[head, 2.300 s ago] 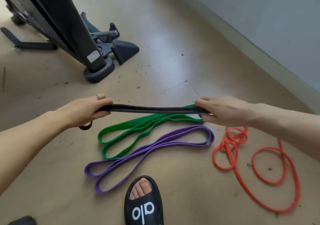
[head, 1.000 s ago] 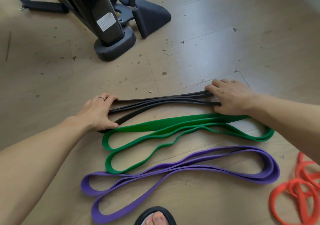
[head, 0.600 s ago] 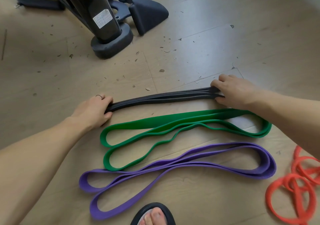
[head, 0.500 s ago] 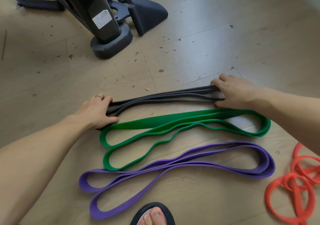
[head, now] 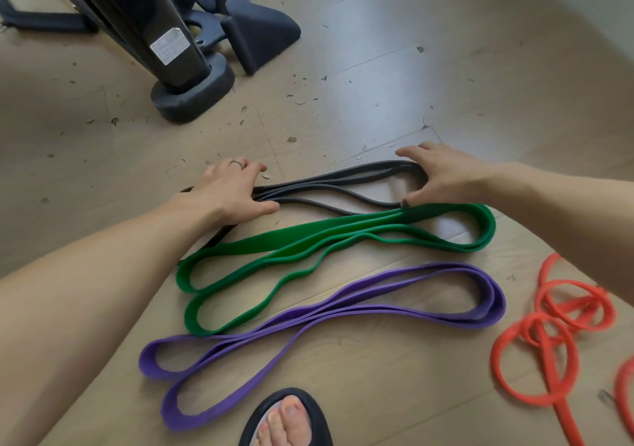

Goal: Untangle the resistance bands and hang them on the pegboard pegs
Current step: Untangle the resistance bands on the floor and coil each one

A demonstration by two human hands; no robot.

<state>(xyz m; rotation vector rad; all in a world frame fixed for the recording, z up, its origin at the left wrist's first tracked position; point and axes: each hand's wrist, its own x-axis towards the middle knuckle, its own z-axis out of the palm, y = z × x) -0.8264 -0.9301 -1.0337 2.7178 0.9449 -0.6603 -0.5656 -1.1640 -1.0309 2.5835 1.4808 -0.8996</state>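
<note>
Item 1, black band (head: 329,188): lies on the wooden floor (head: 377,78), folded into several strands, farthest from the person. Half a second ago its strands ran closer together; they now fan apart toward the right into an open loop, the nearest strand bowing toward the green band.

Item 2, left hand (head: 230,193): rests palm-down on the left end of the black band, fingers (head: 252,169) extended and slightly spread, pressing the strands to the floor. A ring sits on one finger. Position is little changed since the earlier frame.

Item 3, right hand (head: 442,176): at the band's right end, fingers apart, thumb tip touching the near strand and the others laid over the far bend, spreading the loop wider than before.

Item 4, green band (head: 308,243): folded flat just beside the black band, its right end touching it; unchanged.

Item 5, purple band (head: 343,311): folded, nearer the person; unchanged.

Item 6, orange band (head: 549,335): coiled and tangled at right, apart from the others.

Item 7, black machine base (head: 192,92): upper left.

Item 8, sandalled foot (head: 284,421): bottom edge.
</note>
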